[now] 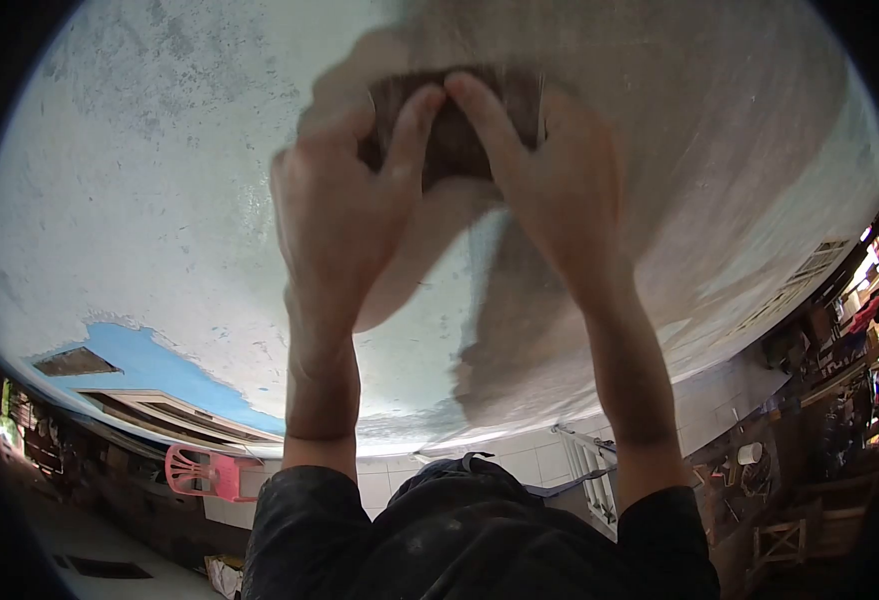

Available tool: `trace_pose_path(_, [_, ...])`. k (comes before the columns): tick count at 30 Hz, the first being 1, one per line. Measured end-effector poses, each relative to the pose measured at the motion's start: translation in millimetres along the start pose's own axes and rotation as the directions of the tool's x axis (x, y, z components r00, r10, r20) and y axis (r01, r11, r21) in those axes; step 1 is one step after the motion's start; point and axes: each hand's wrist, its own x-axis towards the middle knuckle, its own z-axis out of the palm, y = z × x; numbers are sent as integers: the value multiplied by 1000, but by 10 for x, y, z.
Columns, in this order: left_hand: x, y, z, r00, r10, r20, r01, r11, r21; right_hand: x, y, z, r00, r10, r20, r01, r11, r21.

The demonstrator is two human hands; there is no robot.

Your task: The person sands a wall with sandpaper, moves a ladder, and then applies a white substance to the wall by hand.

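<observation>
A dark brown rectangular piece of sandpaper point(457, 140) lies against the pale wall point(190, 190), gripped from both sides. My left hand point(345, 195) holds its left side, thumb slanting up across its face. From the opposite side my right hand point(555, 185) grips it, with the thumb laid over it so that both thumb tips nearly meet at the upper edge. Most of the other fingers are hidden or blurred. Both arms reach up, and their shadows fall on the wall around the hands.
Bare blue paint point(175, 370) shows at lower left, near a framed opening point(175, 410). Below are a pink plastic chair point(210, 472) and a metal ladder point(592, 470). Cluttered shelving point(850, 350) stands at the right, with a white container point(750, 453) lower down.
</observation>
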Motion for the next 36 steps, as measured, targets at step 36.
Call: trace_pose_path(36, [119,88,-54,999,40,2,-40,999,-5,112,-56,-97,997,60,57,-60,998,11])
